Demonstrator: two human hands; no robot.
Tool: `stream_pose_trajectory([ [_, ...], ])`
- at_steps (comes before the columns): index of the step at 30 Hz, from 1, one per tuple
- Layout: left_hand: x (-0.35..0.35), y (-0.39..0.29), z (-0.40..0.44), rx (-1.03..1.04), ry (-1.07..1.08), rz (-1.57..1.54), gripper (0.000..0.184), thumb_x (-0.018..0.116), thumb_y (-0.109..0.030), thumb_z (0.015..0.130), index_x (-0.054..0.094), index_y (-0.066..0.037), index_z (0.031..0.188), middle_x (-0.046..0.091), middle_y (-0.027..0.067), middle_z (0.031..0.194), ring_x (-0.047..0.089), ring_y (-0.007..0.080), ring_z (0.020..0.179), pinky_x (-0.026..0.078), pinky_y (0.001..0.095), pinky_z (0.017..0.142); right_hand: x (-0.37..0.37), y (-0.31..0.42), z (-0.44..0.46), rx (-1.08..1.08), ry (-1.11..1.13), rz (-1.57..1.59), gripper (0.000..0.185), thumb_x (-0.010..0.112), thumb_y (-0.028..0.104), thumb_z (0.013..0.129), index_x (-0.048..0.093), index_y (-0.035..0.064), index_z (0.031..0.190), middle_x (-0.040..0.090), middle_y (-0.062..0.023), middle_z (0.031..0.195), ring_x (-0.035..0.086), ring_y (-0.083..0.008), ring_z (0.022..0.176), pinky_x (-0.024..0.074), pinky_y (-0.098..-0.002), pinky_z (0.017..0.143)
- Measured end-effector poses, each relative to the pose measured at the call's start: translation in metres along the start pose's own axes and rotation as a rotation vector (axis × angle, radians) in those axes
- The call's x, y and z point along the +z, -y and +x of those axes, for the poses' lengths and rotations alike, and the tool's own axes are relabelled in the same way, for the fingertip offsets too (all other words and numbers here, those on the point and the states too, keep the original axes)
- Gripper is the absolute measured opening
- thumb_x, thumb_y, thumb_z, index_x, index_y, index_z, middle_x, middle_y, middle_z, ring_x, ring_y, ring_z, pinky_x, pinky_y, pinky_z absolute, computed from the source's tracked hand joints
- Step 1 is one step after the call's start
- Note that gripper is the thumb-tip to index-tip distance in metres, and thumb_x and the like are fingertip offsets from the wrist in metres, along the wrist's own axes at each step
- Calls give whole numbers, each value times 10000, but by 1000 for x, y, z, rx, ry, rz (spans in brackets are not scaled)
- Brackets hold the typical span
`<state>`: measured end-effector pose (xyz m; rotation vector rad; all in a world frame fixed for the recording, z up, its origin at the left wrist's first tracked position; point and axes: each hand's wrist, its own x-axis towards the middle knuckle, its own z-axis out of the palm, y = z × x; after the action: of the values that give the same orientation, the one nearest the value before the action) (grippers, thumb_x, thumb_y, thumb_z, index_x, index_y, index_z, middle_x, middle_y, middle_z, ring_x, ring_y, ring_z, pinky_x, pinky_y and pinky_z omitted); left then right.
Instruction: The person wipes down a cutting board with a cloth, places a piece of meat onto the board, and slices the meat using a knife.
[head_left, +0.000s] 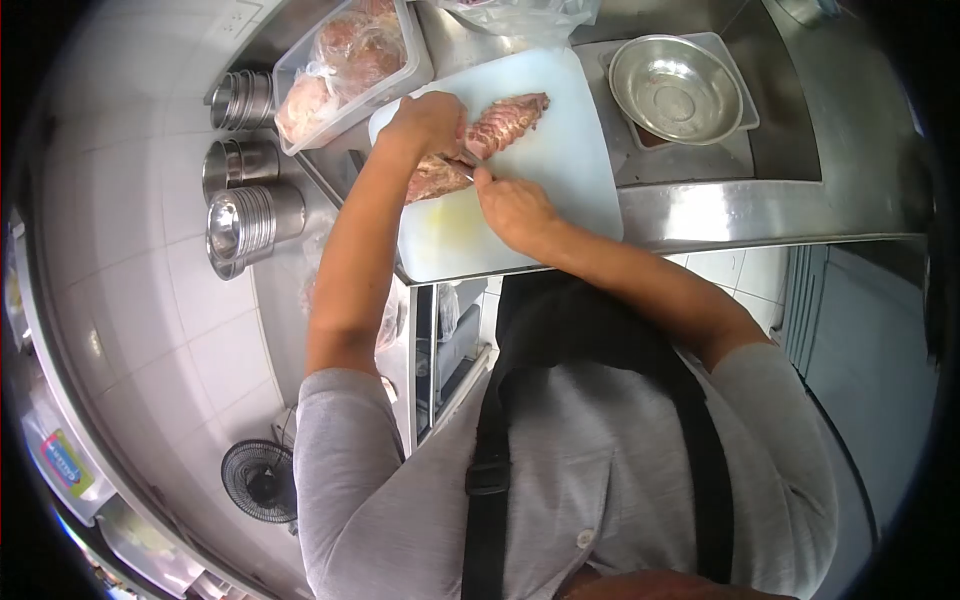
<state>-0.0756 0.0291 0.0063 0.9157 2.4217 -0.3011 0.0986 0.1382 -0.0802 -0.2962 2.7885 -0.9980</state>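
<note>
On a white cutting board (pixel 560 160) lie pieces of meat: a sliced piece (pixel 508 122) fanned out toward the far side, and a larger piece (pixel 432 180) nearer to me. My left hand (pixel 428 122) is closed over the far end of the larger piece, its fingertips partly hidden behind the wrist. Closed around a knife handle is my right hand (pixel 515 212). Only a short stretch of the knife's blade (pixel 466 177) shows, against the meat between my two hands.
Behind the board at left stands a clear plastic tub (pixel 345 70) with bagged meat. Stacked metal containers (pixel 255 225) line the left wall. To the right, a metal bowl (pixel 676 90) rests on a tray over a recessed counter section. A black fan (pixel 258 480) is at lower left.
</note>
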Motion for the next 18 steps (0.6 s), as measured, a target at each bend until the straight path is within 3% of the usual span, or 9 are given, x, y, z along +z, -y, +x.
stream_pose_trajectory([
  [2, -4, -5, 11, 3, 20, 74, 339, 891, -340, 743, 727, -86, 895, 745, 122, 1015, 710, 341, 1092, 515, 531, 965, 2, -2, 2, 27, -1, 17, 208, 462, 121, 1052, 561, -27, 1159, 768, -229, 860, 773, -404, 804, 616, -512, 715],
  [5, 31, 14, 26, 150, -308, 84, 304, 895, -304, 759, 731, -90, 899, 743, 120, 995, 721, 340, 1051, 532, 496, 935, -4, -9, 3, 72, 21, 43, 223, 457, 105, 1052, 555, -32, 1199, 763, -234, 873, 761, -429, 829, 598, -547, 745],
  [8, 36, 19, -2, 50, -654, -396, 255, 891, -232, 778, 731, -82, 908, 729, 117, 945, 711, 334, 997, 552, 456, 877, -30, -19, 1, 82, 97, 106, 224, 484, 70, 1012, 556, -46, 1190, 763, -271, 922, 762, -451, 894, 593, -561, 810],
  [11, 54, 19, -60, 92, -765, -457, 256, 882, -153, 792, 714, -55, 958, 709, 136, 1001, 690, 328, 984, 565, 427, 834, -41, -26, -5, 67, 105, 139, 225, 502, 39, 981, 556, -52, 1178, 756, -298, 940, 756, -468, 919, 587, -568, 840],
  [14, 89, 1, -91, 173, -733, -376, 310, 879, -133, 798, 685, -36, 1020, 683, 152, 1092, 676, 337, 971, 564, 432, 823, -49, -24, -3, 74, 140, 143, 236, 511, 23, 966, 554, -56, 1185, 750, -307, 938, 750, -477, 931, 582, -573, 844],
  [18, 129, -5, -76, 14, -755, -557, 344, 857, -133, 776, 651, -76, 1046, 636, 154, 1214, 595, 380, 1105, 491, 487, 931, -46, -21, -2, 49, 135, 118, 249, 513, 7, 959, 553, -75, 1190, 747, -299, 917, 745, -483, 934, 579, -576, 846],
])
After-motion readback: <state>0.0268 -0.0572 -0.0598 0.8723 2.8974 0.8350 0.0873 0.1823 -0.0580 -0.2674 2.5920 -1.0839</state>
